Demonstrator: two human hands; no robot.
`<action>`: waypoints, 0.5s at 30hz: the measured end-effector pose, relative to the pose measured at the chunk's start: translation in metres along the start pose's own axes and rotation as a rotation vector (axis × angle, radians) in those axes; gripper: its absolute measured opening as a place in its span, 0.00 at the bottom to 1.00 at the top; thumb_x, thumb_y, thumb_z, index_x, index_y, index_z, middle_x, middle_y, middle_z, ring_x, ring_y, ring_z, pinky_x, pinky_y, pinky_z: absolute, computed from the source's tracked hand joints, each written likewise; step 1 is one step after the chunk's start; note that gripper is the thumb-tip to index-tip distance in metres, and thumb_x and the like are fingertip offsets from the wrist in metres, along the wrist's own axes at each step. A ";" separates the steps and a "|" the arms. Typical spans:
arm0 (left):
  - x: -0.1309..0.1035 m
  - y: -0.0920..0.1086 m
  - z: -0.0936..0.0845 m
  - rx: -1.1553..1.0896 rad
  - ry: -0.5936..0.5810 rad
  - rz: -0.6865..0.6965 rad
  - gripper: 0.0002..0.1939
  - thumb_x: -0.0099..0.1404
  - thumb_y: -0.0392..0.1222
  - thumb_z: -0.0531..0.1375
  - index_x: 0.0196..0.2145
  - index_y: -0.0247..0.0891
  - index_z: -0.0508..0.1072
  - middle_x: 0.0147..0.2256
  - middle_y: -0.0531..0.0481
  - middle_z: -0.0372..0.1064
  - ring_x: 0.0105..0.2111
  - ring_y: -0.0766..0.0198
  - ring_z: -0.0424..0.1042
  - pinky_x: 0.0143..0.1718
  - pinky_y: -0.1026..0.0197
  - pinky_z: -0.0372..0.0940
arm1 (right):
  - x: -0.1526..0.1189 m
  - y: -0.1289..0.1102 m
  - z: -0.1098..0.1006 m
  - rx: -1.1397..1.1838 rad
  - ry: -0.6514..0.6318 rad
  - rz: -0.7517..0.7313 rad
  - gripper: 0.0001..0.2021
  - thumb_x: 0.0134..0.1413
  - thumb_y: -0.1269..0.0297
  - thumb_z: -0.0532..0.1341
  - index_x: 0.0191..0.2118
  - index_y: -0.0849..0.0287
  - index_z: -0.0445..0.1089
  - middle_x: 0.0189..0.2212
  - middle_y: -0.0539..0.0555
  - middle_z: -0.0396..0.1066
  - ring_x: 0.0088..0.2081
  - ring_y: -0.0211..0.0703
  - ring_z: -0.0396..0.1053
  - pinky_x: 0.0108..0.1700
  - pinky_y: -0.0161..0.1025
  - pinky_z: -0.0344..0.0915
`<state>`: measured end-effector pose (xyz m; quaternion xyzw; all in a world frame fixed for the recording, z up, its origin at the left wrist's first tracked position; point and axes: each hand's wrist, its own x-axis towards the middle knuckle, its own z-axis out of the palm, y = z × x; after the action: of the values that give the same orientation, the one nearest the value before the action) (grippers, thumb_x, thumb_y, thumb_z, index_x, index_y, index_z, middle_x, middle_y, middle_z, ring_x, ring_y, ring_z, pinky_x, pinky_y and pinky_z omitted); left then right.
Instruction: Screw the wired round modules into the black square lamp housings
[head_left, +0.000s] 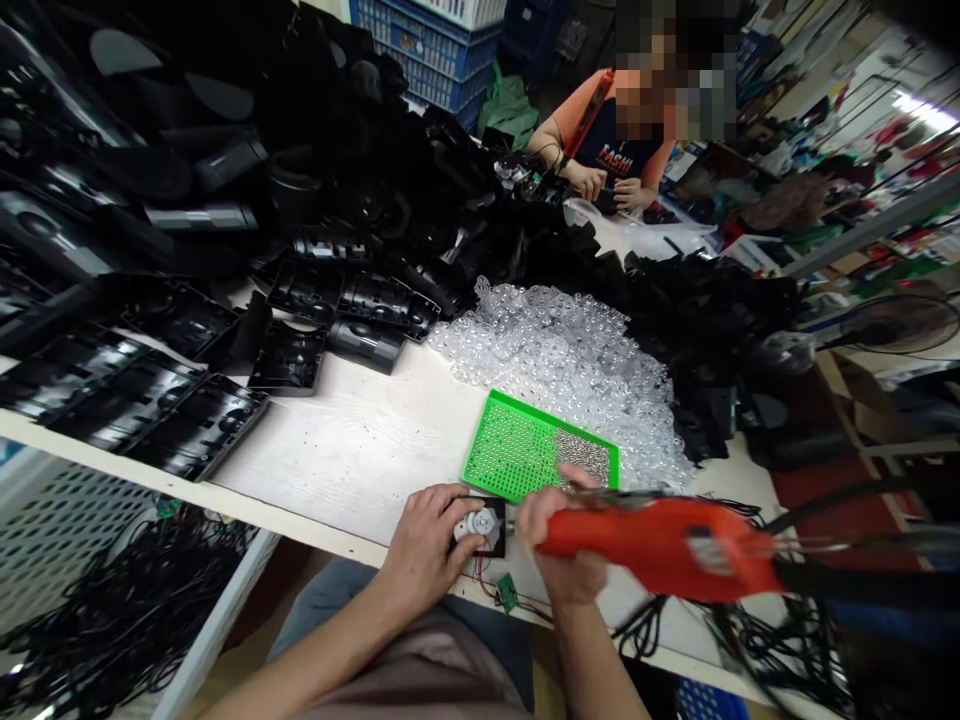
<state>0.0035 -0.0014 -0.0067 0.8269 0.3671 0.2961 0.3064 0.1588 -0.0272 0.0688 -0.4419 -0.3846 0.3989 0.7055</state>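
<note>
My left hand [431, 540] grips a small round motor [481, 524] between thumb and fingers, with a black piece [495, 512] under it at the table's front edge. Red wires run from the motor down to a little green circuit board [507, 592]. My right hand [559, 540] is wrapped round a red electric screwdriver [660, 545], held level with its tip pointing left, close to the motor. Whether the tip touches anything I cannot tell. Just beyond both hands lies a green perforated tray [487, 450] with small metal screws [589, 455] heaped at its right end.
Clear plastic parts [562, 350] form a pile behind the tray. Black plastic housings [180, 410] cover the left and back of the table. A white crate [150, 540] of black cables stands at front left. Another person [615, 150] works across the table. Cables [795, 640] lie at right.
</note>
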 end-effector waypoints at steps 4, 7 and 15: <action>0.000 0.000 -0.003 -0.010 0.022 0.020 0.17 0.64 0.39 0.58 0.51 0.42 0.67 0.49 0.44 0.68 0.51 0.53 0.65 0.49 0.50 0.60 | 0.016 -0.030 0.000 0.117 0.042 -0.104 0.31 0.47 0.37 0.60 0.53 0.50 0.63 0.16 0.42 0.58 0.14 0.34 0.52 0.18 0.34 0.53; 0.002 0.005 -0.008 -0.034 0.091 0.063 0.21 0.63 0.36 0.56 0.55 0.40 0.65 0.50 0.42 0.67 0.52 0.53 0.64 0.51 0.48 0.57 | 0.017 -0.035 0.004 0.138 0.062 -0.080 0.33 0.44 0.34 0.61 0.52 0.50 0.65 0.15 0.41 0.57 0.12 0.33 0.50 0.16 0.33 0.52; 0.009 0.034 -0.016 -0.188 0.032 -0.021 0.11 0.62 0.50 0.62 0.38 0.43 0.78 0.31 0.49 0.72 0.35 0.58 0.69 0.38 0.54 0.58 | 0.008 -0.038 0.026 0.259 -0.019 -0.041 0.33 0.47 0.32 0.55 0.52 0.49 0.66 0.14 0.42 0.56 0.12 0.34 0.50 0.15 0.33 0.53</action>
<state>0.0120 -0.0083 0.0307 0.7858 0.3509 0.3392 0.3799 0.1472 -0.0231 0.1136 -0.3354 -0.3458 0.4348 0.7608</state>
